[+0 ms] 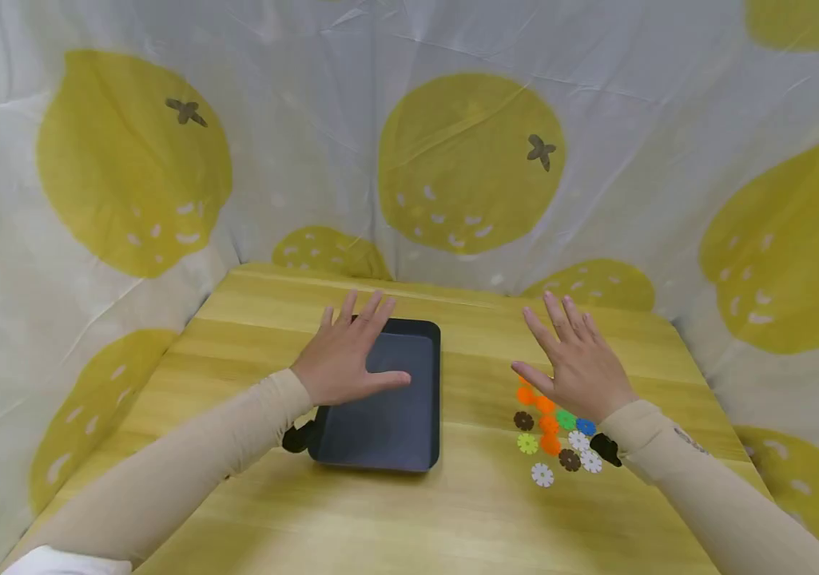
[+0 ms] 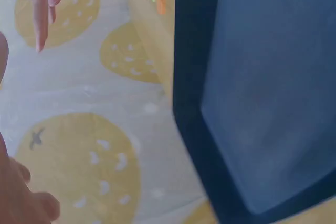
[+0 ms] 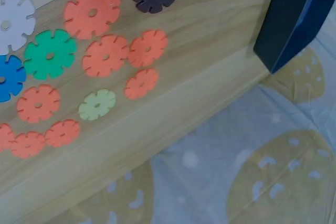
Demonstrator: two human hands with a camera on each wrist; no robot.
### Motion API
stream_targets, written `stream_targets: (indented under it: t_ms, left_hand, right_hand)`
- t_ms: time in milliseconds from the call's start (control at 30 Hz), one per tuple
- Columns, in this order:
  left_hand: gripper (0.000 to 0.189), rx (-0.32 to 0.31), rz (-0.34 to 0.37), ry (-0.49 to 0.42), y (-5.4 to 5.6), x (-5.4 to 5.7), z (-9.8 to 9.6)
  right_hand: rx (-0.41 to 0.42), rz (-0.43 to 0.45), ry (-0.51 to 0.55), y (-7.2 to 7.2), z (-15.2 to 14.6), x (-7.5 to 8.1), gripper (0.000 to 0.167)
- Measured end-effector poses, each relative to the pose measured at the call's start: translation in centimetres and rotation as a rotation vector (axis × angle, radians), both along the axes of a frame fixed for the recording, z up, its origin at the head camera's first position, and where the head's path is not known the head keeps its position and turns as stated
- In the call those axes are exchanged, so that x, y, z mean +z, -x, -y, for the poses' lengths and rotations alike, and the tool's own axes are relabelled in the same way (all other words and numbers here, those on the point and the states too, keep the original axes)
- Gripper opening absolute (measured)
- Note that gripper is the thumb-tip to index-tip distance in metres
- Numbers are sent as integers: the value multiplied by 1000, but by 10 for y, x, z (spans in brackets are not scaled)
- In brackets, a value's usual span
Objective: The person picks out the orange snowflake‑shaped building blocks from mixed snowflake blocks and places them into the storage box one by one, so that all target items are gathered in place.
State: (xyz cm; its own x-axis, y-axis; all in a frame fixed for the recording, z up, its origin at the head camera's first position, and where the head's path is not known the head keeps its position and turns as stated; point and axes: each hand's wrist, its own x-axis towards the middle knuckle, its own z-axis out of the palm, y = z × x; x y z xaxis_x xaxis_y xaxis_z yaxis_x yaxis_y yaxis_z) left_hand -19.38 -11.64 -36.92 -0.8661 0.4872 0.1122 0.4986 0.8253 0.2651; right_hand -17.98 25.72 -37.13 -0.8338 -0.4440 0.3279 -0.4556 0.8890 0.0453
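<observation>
My left hand hovers over the left side of a dark rectangular tray, its fingers spread and straight and nothing in them. To the right, my right hand is held over a scatter of flat notched plastic discs, with fingers and thumb stretched out. Among these discs are an orange disc, a green disc, a blue disc, a brown disc, a yellow-green disc and a white disc. Part of the scatter is hidden beneath the right hand. In the left wrist view, fingertips show at the lower left.
Tray and discs lie on a wooden table, with a stretch of wood between them. A pale cloth with large yellow lemon prints hangs behind the table and along both sides. The tray's raised wall stands left of the discs.
</observation>
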Motion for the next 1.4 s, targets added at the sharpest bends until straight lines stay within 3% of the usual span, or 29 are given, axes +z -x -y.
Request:
stream_targets:
  t_ms: [133,233,367,467,600,733,967,1400]
  left_hand:
    - [116,139,162,-126,-15,-27,28]
    - [120,220,245,-154,-29,-53,46]
    - [128,266,366,-141,-47,-84,58]
    - [135,266,400,-132,-55,-97,60]
    - [143,253,369,-135,-57,-99,61]
    - [151,245,380,-111,-57,-96,64]
    - [154,246,408,-99,-57,-93,65]
    - [149,228,435,-81,-53,-91,65]
  right_hand:
    - [-40,59,31,2,-8,0,82]
    - [-85,138,70,3,-17,1,83]
    - [-159,290,97,2,-36,-7,86]
    - [-219,413,120,3,-55,-18,90]
    - [-284,563,180,6,-81,-31,94]
    - [-307,674,226,6,-100,-40,96]
    - [-354,822,301,4,-123,-57,73]
    - [-320,782,357,8,-132,-74,44]
